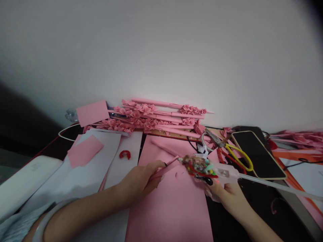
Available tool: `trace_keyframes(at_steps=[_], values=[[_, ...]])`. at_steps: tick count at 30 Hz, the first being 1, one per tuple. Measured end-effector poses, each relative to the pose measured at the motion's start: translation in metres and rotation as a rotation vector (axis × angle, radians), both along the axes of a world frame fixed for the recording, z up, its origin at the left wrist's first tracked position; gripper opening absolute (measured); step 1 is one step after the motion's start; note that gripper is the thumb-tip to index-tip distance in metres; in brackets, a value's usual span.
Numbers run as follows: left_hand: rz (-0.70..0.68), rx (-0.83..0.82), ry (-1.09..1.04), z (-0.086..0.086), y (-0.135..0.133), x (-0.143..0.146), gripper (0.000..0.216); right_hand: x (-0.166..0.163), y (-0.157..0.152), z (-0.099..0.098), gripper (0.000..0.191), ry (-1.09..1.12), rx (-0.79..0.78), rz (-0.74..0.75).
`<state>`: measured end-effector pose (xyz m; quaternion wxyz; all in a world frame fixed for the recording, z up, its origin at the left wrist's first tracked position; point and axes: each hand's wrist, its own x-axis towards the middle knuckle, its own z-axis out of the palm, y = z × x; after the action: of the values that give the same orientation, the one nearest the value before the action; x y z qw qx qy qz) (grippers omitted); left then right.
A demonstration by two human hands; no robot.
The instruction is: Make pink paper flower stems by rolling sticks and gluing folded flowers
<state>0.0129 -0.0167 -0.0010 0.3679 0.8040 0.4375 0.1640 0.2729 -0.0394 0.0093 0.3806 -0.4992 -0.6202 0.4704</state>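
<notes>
Bangle [46, 217], eight o'clock; left hand [143, 177] pinches pink paper piece [170, 166], six o'clock, likely steadying it for gluing; right hand [223, 193] grips glue gun [223, 172], four o'clock, nozzle toward paper.

Left hand [142, 178] partly hides pink strip [166, 169]; right hand [225, 195] partly covers glue gun [199, 166]. Beneath both, pink sheet [174, 211] cut off at bottom. Right of both, pale rod [277, 186] cut off.
</notes>
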Motion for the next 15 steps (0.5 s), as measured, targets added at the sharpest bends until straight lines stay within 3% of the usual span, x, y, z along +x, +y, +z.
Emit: trace_keyframes(at_steps=[4,9,15], values=[[-0.021,-0.015,0.031,0.007,0.001,0.001,0.009,-0.001,0.0,0.0,0.049,0.08,-0.147,-0.017],[-0.086,-0.053,0.035,0.019,0.002,0.003,0.014,0.002,0.0,-0.001,0.052,0.119,-0.217,-0.033],[-0.069,-0.041,-0.071,0.005,0.001,0.0,0.006,0.015,0.004,-0.012,0.048,0.079,-0.161,0.056]])
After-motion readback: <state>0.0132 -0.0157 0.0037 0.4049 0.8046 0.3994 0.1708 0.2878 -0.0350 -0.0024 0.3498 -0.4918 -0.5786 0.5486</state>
